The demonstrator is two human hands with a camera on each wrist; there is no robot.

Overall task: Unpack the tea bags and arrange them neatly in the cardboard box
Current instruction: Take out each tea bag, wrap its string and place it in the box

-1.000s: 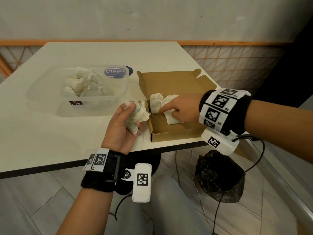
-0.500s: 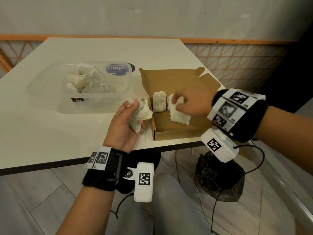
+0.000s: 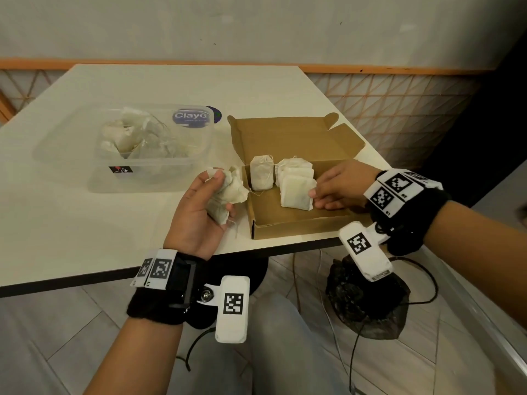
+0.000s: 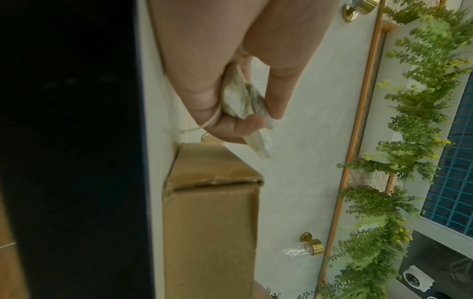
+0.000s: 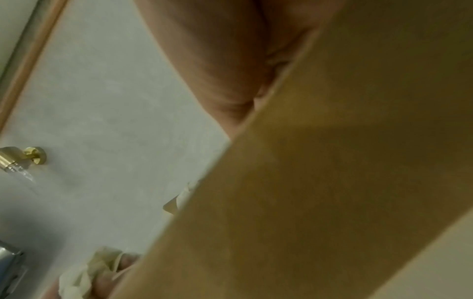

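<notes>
An open cardboard box (image 3: 299, 229) sits at the table's near right edge. Inside it one tea bag (image 3: 261, 172) stands at the left, with a leaning row of tea bags (image 3: 295, 181) beside it. My right hand (image 3: 316, 198) reaches into the box from the right, and its fingertips touch the right edge of the front bag. My left hand (image 3: 224, 191) hovers just left of the box and grips a crumpled bunch of tea bags (image 4: 240, 101). In the right wrist view the box wall (image 5: 332, 182) hides the right fingers.
A clear plastic container (image 3: 137, 181) with more tea bags (image 3: 128, 135) stands to the left of the box. The table's front edge (image 3: 114, 272) runs close to my wrists. A black bag (image 3: 368, 303) and cables lie on the floor below.
My right hand has drawn back to the right, from pressing on the bags to touching the front bag's edge. The bags now stand in a leaning row. The left hand has kept its bunch.
</notes>
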